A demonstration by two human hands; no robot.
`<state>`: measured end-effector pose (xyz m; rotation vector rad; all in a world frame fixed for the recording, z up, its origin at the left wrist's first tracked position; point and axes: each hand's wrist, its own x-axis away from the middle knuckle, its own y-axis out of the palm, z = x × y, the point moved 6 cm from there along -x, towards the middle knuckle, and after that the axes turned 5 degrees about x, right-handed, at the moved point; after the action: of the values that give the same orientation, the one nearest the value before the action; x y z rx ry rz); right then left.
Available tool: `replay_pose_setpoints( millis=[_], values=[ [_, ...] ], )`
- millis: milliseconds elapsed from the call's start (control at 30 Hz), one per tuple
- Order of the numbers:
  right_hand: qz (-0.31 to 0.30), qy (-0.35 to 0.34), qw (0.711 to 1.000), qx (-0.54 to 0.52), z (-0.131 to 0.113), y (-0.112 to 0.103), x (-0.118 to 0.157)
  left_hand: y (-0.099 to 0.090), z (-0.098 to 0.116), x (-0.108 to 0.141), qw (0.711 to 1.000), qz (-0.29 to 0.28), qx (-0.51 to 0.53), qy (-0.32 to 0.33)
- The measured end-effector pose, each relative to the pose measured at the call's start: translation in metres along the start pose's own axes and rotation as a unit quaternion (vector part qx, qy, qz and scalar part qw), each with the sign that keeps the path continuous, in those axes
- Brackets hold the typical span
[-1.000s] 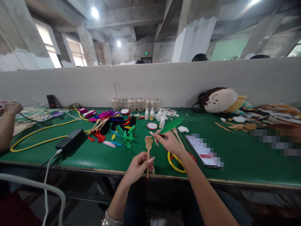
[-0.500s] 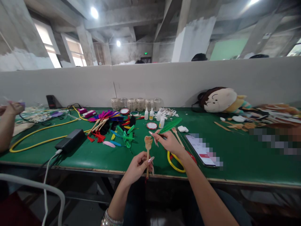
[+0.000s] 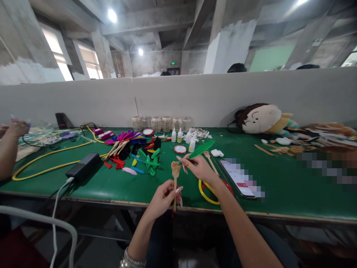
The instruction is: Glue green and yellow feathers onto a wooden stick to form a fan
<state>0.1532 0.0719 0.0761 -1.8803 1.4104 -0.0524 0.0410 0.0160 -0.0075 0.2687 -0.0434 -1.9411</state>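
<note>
My left hand (image 3: 166, 197) is closed round the handle of a small wooden stick with a wide, brownish carved or coated head (image 3: 175, 169), held upright near the table's front edge. A bit of red hangs at its lower end. Between the fingertips of my right hand (image 3: 198, 167) is a green feather (image 3: 200, 149), its quill end pointing at the stick's head and its vane up to the right. Whether the quill touches the head I cannot tell. Loose green feathers (image 3: 152, 163) lie left of my hands, beside a bundle of similar sticks with colourful feathers (image 3: 122, 143).
White glue bottles (image 3: 180, 136) stand behind my hands, with glass jars (image 3: 166, 123) along the partition. A phone (image 3: 240, 178), a yellow ring-shaped handle (image 3: 205, 193) and a white earbud case (image 3: 216, 153) lie to the right. Left are a black power adapter (image 3: 83, 165) and another person's hand (image 3: 18, 127).
Almost nothing differs. Both my hands keep their places, with the feather still at the stick's head. The other person's hand at the far left has shifted slightly.
</note>
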Motion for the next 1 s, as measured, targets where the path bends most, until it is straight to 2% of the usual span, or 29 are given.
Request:
replay_pose_setpoints(
  millis=[600, 900, 1000],
  values=[
    [-0.006, 0.026, 1.000, -0.005, -0.003, -0.005, 0.000, -0.002, -0.008, -0.003, 1.000, 0.013, 0.008, -0.020],
    [-0.024, 0.048, 0.998, -0.028, 0.006, 0.002, 0.000, -0.001, -0.009, -0.002, 1.000, 0.017, 0.004, -0.015],
    [-0.024, 0.037, 0.998, -0.038, 0.002, 0.002, 0.000, -0.001, -0.009, -0.002, 1.000, 0.014, 0.000, -0.016]
  ],
)
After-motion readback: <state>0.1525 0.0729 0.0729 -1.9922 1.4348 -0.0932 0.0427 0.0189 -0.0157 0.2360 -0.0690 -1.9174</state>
